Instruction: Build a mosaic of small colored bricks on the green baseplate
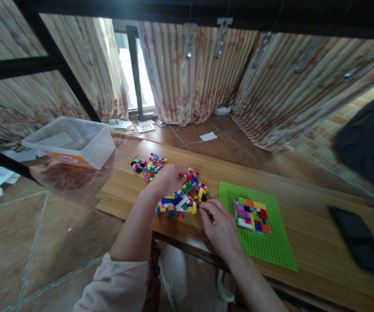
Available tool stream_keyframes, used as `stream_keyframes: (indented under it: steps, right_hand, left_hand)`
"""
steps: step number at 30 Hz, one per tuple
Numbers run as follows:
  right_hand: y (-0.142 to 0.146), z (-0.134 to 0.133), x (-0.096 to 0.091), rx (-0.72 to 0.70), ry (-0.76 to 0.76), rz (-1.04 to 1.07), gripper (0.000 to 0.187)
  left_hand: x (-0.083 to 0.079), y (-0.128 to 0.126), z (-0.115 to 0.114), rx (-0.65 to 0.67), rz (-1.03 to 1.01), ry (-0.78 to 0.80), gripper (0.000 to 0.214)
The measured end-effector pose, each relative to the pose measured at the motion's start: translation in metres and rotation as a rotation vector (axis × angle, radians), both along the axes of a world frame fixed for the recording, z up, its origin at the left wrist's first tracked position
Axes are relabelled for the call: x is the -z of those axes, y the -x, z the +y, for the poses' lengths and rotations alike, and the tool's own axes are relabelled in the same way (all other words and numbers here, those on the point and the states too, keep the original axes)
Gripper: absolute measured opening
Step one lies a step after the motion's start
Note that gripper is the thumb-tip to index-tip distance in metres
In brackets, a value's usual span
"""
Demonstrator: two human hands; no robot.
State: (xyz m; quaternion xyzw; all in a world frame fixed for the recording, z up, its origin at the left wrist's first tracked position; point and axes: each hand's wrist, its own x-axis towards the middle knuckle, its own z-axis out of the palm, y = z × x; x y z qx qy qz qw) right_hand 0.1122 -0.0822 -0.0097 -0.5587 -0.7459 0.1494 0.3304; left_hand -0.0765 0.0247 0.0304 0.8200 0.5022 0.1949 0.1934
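Note:
A heap of small coloured bricks (pixel 187 195) lies on the low wooden table (pixel 304 203). My left hand (pixel 169 177) rests on the far left side of the heap with its fingers curled down into the bricks. My right hand (pixel 218 221) is at the heap's near right edge, fingers pinched together at a small brick that I cannot make out clearly. To the right lies a green baseplate (pixel 258 247) with a patch of coloured bricks (pixel 251 214) built on it. A smaller brick pile (pixel 148 167) sits farther left.
A clear plastic tub (pixel 71 141) stands on the floor at the left. A dark phone-like slab (pixel 359 240) lies on the table at the right. Striped curtains hang behind; papers lie on the tiled floor. A black frame crosses the upper left.

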Motion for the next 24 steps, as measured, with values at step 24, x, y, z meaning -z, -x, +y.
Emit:
stream_keyframes:
  steps: [24]
  right_hand:
    - [-0.002,0.001,-0.001,-0.012,-0.005,0.082,0.017]
  left_hand:
    - [0.003,-0.004,0.002,0.006,0.067,0.017,0.028]
